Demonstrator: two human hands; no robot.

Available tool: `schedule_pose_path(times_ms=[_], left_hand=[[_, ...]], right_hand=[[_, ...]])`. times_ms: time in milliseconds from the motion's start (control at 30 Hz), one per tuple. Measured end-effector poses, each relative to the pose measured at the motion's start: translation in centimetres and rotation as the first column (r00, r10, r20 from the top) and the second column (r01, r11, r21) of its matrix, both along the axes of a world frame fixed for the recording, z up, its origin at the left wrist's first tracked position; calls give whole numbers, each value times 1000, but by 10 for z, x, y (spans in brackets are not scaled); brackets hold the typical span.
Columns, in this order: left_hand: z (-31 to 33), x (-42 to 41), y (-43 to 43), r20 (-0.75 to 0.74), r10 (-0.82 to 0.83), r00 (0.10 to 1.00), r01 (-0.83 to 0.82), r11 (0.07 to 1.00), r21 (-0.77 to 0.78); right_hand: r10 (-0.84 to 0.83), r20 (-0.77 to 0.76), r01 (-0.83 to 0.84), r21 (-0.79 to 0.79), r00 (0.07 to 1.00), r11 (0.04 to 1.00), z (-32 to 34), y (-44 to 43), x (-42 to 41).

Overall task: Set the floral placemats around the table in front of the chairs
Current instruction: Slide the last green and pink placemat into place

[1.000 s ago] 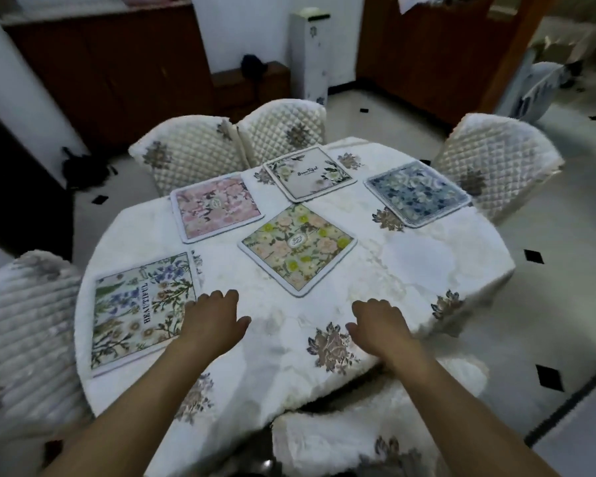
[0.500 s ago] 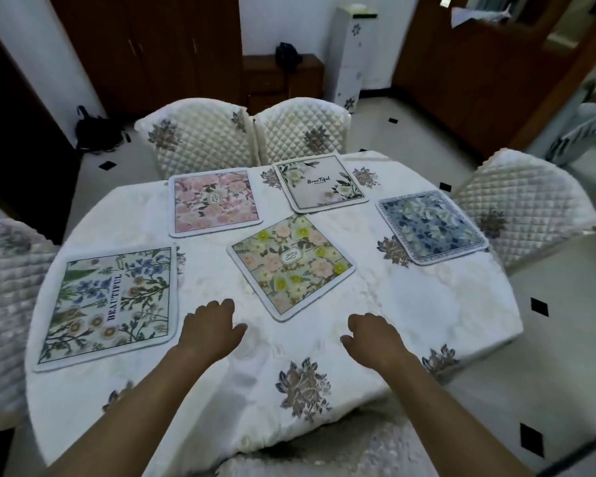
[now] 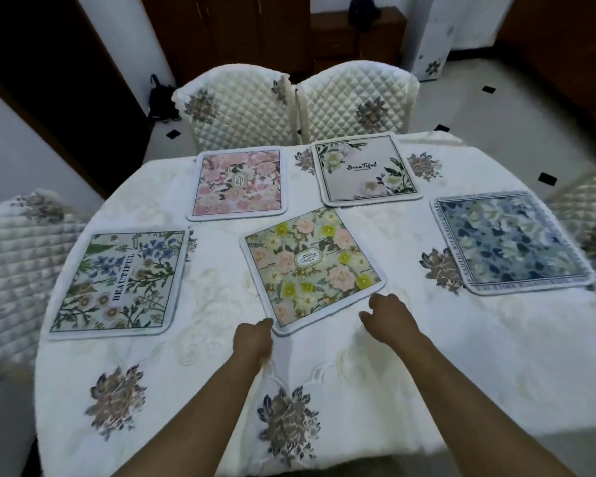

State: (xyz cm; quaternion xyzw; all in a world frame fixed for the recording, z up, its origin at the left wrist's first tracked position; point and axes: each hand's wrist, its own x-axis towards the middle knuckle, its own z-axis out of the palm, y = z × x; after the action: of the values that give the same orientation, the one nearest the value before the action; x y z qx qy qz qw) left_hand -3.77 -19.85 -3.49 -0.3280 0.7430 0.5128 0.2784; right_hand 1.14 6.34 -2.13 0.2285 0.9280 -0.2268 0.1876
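Five floral placemats lie on the white table (image 3: 496,373). A green and yellow placemat (image 3: 310,266) sits askew in the middle. My left hand (image 3: 253,340) has curled fingers touching its near corner. My right hand (image 3: 389,316), also curled, is at its near right edge; whether either grips it is unclear. A "BEAUTIFUL" placemat with blue flowers (image 3: 121,284) lies at the left, a pink placemat (image 3: 240,182) and a cream placemat (image 3: 367,168) at the far side, and a blue placemat (image 3: 510,241) at the right.
Quilted white chairs stand around the table: two at the far side (image 3: 241,105) (image 3: 355,98), one at the left (image 3: 14,256), one at the right (image 3: 589,208). The tablecloth has embroidered flowers. Dark wooden cabinets and a black bag (image 3: 160,98) are beyond.
Both hands have moved forward from the bare cloth to the near edge of the green and yellow placemat, and the fingers have curled. The view has shifted left and closer.
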Motion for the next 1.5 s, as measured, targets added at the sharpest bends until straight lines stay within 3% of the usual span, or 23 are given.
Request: schedule_pose_path(times_ms=[167,233,333,467,600,800,900,1100,1200,1400,1500], left_hand=[[-8,-2,31,64,455,888,-459,871,176],[-7,1,37,102,549,830,-556,795,242],[-5,5,54,222,543,810,-585,716,380],[-4,10,82,267,425,865,-502,714,488],[2,4,88,173,414,894,-442,746,499],[20,28,-6,59,128,990,-140,848,511],[21,47,-72,87,-13,996,-24,910,414],[11,42,-148,-87,22,996,-15,996,84],[2,40,-146,-107,9,994,-5,999,38],[-21,91,-129,83,-145,986,148,988,-34],[-14,103,-131,15,-268,963,268,958,-102]], right_hand=[[-80,-43,79,-22,996,997,-20,29,-25],[-145,-57,141,-66,988,988,-25,34,-32],[-196,-62,188,-106,979,976,-26,36,-40],[-168,-49,163,-87,985,983,-24,30,-39],[-150,-89,142,-91,985,986,-15,23,-28],[-130,-290,116,-63,948,991,2,9,-17],[-83,-252,66,-77,964,995,-2,-11,-15],[127,-26,-125,52,992,991,-28,-58,-3],[76,9,-76,51,997,996,-34,-69,3],[20,56,-15,-79,998,997,-40,-69,15],[20,-3,-20,-128,1000,992,-32,-65,25]])
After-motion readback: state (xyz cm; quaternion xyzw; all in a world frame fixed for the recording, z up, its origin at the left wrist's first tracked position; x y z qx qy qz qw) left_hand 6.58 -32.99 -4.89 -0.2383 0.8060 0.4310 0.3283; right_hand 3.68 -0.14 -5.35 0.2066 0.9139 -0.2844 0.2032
